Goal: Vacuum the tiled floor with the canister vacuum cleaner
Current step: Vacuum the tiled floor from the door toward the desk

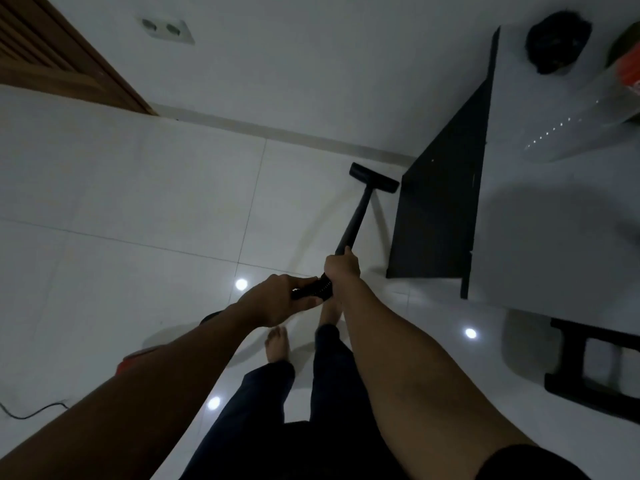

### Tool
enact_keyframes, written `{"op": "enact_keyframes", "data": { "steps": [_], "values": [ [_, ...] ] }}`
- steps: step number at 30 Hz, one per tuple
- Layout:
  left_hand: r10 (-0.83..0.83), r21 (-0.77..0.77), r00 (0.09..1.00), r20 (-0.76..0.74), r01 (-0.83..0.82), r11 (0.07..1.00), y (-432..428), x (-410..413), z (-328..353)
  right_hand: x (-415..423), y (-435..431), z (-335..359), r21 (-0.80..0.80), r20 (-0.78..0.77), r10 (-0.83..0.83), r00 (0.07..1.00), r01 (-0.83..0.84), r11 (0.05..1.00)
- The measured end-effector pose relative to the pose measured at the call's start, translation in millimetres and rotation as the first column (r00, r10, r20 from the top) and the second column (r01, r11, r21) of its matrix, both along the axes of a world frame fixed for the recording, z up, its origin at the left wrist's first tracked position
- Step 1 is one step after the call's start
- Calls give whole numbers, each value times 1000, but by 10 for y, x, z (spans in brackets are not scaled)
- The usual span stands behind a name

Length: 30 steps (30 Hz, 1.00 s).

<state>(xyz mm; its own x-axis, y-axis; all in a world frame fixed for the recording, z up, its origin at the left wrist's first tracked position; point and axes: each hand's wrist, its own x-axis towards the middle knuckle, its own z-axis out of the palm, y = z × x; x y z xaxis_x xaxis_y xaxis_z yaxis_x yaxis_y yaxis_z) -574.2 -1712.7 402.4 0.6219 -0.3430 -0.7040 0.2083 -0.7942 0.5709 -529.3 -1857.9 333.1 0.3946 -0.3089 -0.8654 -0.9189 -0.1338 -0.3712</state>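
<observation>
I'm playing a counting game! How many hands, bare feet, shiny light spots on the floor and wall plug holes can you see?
Hands: 2, left hand and right hand, both on the vacuum wand
Bare feet: 2
Light spots: 3
Plug holes: 2
Total: 9

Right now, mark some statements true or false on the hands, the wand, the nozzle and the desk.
1. Both hands grip the vacuum: right hand on the wand, left hand at the hose end. True.
2. The nozzle is lifted well off the floor. False: it rests on the tiles.
3. The nozzle sits near the desk side panel. True.
4. The nozzle is by the wooden door. False: the door is far left.
5. The person wears shoes. False: bare foot.
</observation>
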Motion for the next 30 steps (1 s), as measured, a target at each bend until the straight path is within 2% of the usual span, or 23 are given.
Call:
{"op": "enact_keyframes", "data": {
  "steps": [10,12,17,21,24,27,30],
  "values": [
    [75,-43,995,-66,-78,996,-531,338,-154,547,-532,-44,-95,-88,236,968,-244,965],
    [75,-50,994,-78,-79,996,-508,353,-152,557,-508,-51,-94,-104,253,962,-262,960],
    [201,-52,976,-78,-206,977,-396,261,-154,581,-374,-63,-70,-91,260,961,-267,961],
    [324,-66,946,-4,-324,944,-241,226,-58,693,-180,53,21,-47,186,982,-185,983],
    [338,-71,935,107,-332,941,-37,243,50,814,33,217,97,11,138,990,-139,986],
    [301,4,919,256,-312,950,244,189,155,837,330,406,150,1,85,996,-84,985],
    [315,120,871,376,-383,916,643,0,321,724,761,531,188,11,159,987,-158,969]
  ]
}}
